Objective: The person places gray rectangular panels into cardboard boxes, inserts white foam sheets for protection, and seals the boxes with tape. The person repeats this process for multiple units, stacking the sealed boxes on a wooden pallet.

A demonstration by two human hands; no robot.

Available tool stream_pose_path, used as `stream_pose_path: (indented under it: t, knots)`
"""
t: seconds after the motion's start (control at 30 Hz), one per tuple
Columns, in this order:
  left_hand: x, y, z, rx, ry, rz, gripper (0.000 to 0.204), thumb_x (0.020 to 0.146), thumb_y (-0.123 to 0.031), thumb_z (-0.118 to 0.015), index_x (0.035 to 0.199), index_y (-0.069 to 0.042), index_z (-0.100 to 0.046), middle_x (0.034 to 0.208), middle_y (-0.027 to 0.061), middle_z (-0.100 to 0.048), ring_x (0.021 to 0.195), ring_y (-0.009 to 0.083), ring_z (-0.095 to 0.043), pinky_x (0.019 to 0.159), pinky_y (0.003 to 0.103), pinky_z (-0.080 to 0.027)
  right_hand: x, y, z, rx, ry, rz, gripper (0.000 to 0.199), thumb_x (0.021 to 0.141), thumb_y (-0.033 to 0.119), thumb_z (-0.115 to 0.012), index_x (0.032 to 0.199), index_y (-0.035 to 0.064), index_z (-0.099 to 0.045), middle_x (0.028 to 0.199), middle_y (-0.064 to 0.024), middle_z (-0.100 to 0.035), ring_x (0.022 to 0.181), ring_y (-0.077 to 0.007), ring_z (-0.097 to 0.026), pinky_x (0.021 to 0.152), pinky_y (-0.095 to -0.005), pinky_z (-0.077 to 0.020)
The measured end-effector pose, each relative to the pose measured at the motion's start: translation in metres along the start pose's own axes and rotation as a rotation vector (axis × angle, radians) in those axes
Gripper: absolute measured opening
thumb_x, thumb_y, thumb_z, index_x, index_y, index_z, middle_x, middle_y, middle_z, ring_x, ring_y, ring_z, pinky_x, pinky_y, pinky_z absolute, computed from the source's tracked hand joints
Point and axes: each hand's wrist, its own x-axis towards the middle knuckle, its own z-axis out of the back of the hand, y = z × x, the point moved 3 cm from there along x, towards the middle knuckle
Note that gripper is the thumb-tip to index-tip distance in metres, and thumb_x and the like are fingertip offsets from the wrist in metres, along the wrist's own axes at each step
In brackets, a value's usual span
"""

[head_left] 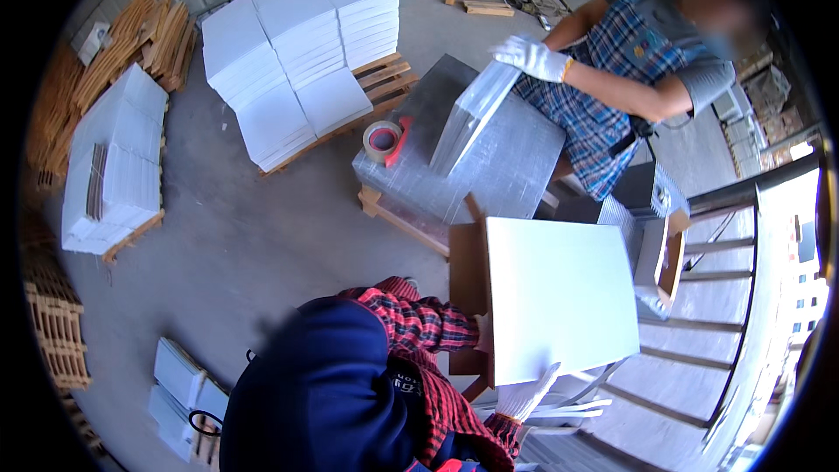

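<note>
In front of me stands a large white carton with brown inner flaps on its left side. My left hand, in a white glove and red plaid sleeve, grips the carton by its flap side. Its fingers are partly hidden there. My right hand, also gloved, holds the lower edge with its fingers against the white face. Across from me, a co-worker's gloved hand rests on a thick, upright pale slab, which stands on a grey metal-topped table.
A tape roll in a red dispenser lies on the table. Stacked white cardboard sheets stand on a pallet behind, and another white stack is at left. Dark finned parts and an open brown box are at right, by a railing.
</note>
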Motion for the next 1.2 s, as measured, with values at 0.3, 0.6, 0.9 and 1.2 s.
stream_pose_path:
  t: [0.3,0.6,0.9,1.2]
  knots:
    - [-0.065,-0.011,0.011,-0.007,-0.178,-0.178,0.054,0.090,-0.021,-0.063,0.138,-0.001,-0.046,0.137,0.0196,-0.050,0.125,0.0285,-0.049,0.110,0.040,-0.040,-0.066,-0.047,-0.002,0.260,-0.122,-0.017,0.050,0.096,0.037,-0.065,0.133,0.0063,-0.054,0.130,-0.0083,-0.055,0.120,-0.0245,-0.052,0.103,-0.0410,-0.0444]
    - [-0.213,0.157,0.188,0.249,-0.536,0.091,0.052,0.082,-0.027,-0.067,0.130,-0.011,-0.056,0.136,0.0132,-0.050,0.128,0.0327,-0.047,0.105,0.046,-0.040,-0.078,-0.021,0.011,-0.080,-0.235,0.278,0.046,0.098,0.032,-0.063,0.133,0.0037,-0.054,0.129,-0.0103,-0.056,0.121,-0.0238,-0.053,0.102,-0.0440,-0.0465]
    - [-0.139,0.344,0.283,0.575,-0.195,0.197,0.063,0.084,-0.018,-0.058,0.146,-0.029,-0.046,0.118,0.0170,-0.061,0.116,0.0323,-0.055,0.109,0.055,-0.030,-0.116,-0.028,-0.130,-0.123,-0.368,0.581,0.032,0.101,0.028,-0.056,0.116,0.0006,-0.060,0.114,-0.0082,-0.060,0.105,-0.0178,-0.058,0.087,-0.0324,-0.0495]
    - [-0.106,0.329,0.264,0.172,0.002,0.196,0.043,0.091,-0.020,-0.050,0.134,-0.027,-0.051,0.099,0.0185,-0.070,0.093,0.0377,-0.069,0.086,0.054,-0.048,-0.123,-0.037,-0.263,-0.370,-0.474,0.845,0.037,0.098,0.026,-0.063,0.125,0.0009,-0.060,0.115,-0.0093,-0.060,0.108,-0.0191,-0.058,0.091,-0.0353,-0.0486]
